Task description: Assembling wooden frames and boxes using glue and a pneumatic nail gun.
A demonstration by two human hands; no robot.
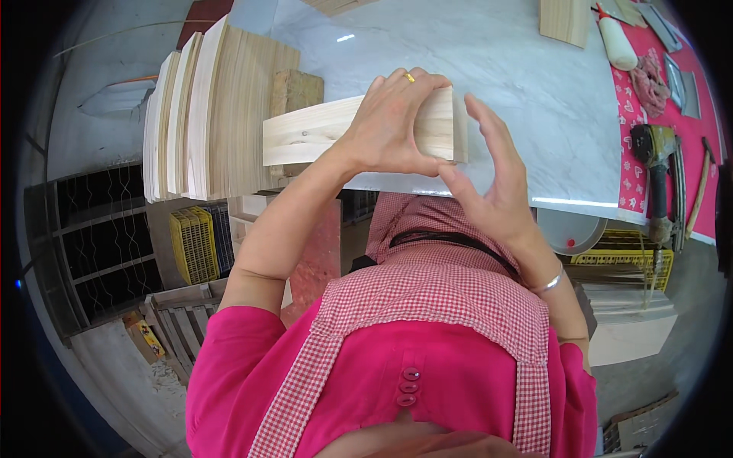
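A pale wooden board [301,131] with a small knot lies across the near part of the table, its right end over the marble-patterned top. My left hand [389,126] spans the board near that end, thumb on the near edge and fingers on the far edge. Just right of the board's end is my right hand [500,179], thumb and fingers apart with nothing between them. Its thumb comes close to the left thumb; whether they touch I cannot tell. Under the board's end shows the edge of another piece of wood [460,126].
Stacked boards [237,114] stand left of the board, beside a wooden block [298,91]. On the right, a pink cloth [691,153] bears a nail gun [657,156], a hammer [699,187] and a white bottle [617,44]. Yellow crates [192,244] sit below the table.
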